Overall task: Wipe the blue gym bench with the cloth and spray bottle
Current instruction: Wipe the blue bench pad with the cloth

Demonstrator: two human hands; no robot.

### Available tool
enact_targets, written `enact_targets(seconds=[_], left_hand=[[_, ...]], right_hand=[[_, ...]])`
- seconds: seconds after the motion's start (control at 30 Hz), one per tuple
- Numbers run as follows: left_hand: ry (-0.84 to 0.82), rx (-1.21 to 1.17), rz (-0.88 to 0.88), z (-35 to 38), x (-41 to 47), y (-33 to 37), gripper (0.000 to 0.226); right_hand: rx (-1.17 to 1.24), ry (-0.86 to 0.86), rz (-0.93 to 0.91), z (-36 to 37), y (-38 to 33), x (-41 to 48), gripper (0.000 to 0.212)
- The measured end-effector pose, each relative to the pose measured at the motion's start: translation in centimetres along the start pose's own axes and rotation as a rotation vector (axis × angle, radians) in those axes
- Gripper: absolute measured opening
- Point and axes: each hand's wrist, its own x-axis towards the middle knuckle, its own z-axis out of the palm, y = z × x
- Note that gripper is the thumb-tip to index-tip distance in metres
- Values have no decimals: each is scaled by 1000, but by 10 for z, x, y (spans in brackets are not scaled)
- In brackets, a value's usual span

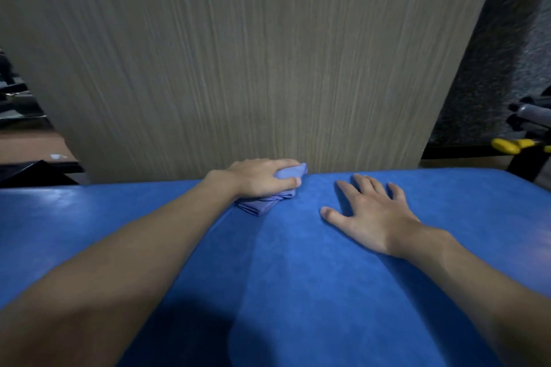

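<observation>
**Left hand grips the cloth at the table's far edge; right hand lies flat**

The left hand (262,179) is clenched over a folded, lilac-blue cloth (259,205). The fingers curl over its top and the thumb pinches its side. Cloth and hand sit on the blue padded table (283,292) at its far edge. Part of the cloth sticks out beyond the fingertips and more folds show under the heel of the hand.

Just to the right of the left hand, but apart from it and the cloth, the right hand (372,217) lies released. Its palm is down on the blue surface, its fingers are straight and spread, and it holds nothing.

Both bare forearms reach in from the near side. A band of slightly different shade runs across the padding from under the cloth back towards the person.

Directly beyond the left hand stands a wood-grain panel (253,53), rising right behind the table's edge. Far to the right of the right hand, past the table's corner, are a yellow part (507,145) and some grey bars (533,113), too blurred to identify.
</observation>
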Motion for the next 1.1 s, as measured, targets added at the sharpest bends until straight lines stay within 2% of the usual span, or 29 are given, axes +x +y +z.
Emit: enact_targets(seconds=[0.13, 0.23, 0.3, 0.37, 0.5, 0.67, 0.8, 0.97, 1.1], left_hand=[[-24, -10, -2, -6, -12, -14, 54], [-17, 15, -9, -9, -21, -30, 59], [-14, 25, -13, -11, -31, -48, 60], [0, 23, -37, -14, -44, -73, 58], [9, -14, -68, -16, -59, -108, 52], [3, -9, 3, -11, -36, -71, 53], [1, -18, -13, -12, -37, -69, 57], [-15, -5, -49, -17, -60, -105, 61], [-17, -41, -87, -22, -79, -150, 50]], right_hand=[[-119, -44, 64, -14, -16, 1, 75], [33, 52, -88, -14, -61, 8, 73], [116, 4, -152, -5, -97, 10, 80], [79, -40, -158, 8, -117, 12, 84], [18, -22, -128, 15, -120, 15, 85], [3, -40, -99, 13, -123, 15, 87], [30, -28, -101, 13, -121, 15, 90], [54, -18, -116, 12, -121, 13, 90], [50, -32, -124, 11, -121, 11, 89]])
